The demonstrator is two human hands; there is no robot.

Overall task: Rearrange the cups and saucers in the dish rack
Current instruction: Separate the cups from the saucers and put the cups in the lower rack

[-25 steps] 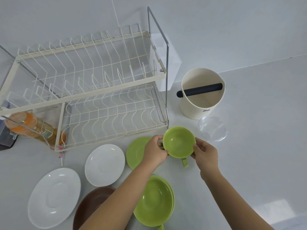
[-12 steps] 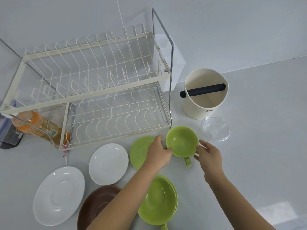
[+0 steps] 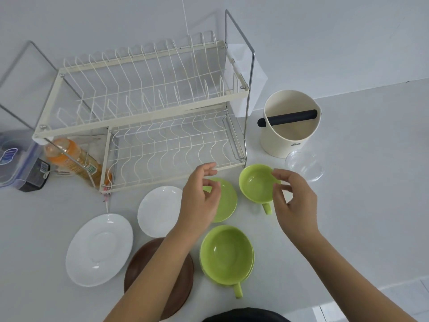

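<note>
A white counter (image 3: 348,217) carries everything. At its far left stands a two-tier wire dish rack (image 3: 144,117), both tiers bare of dishes. To the right of the rack sits a cream tub (image 3: 290,135) with a black bar across its mouth, and a clear glass bowl (image 3: 305,166) just near of it. Near the rack's front edge lie the dishes: a large white saucer (image 3: 99,249) at the left, a brown plate (image 3: 176,284) partly under the left forearm, a smaller white saucer (image 3: 157,210), and a green saucer (image 3: 226,201) partly hidden by the left hand (image 3: 199,201). A green cup (image 3: 226,254) stands nearest, handle pointing near. A second green cup (image 3: 255,184) stands upright on the counter right of the green saucer. The left hand hovers with fingers loosely curled, gripping nothing. The right hand (image 3: 294,201) is spread beside that cup's right rim; whether a fingertip touches the rim, I cannot tell.
</note>
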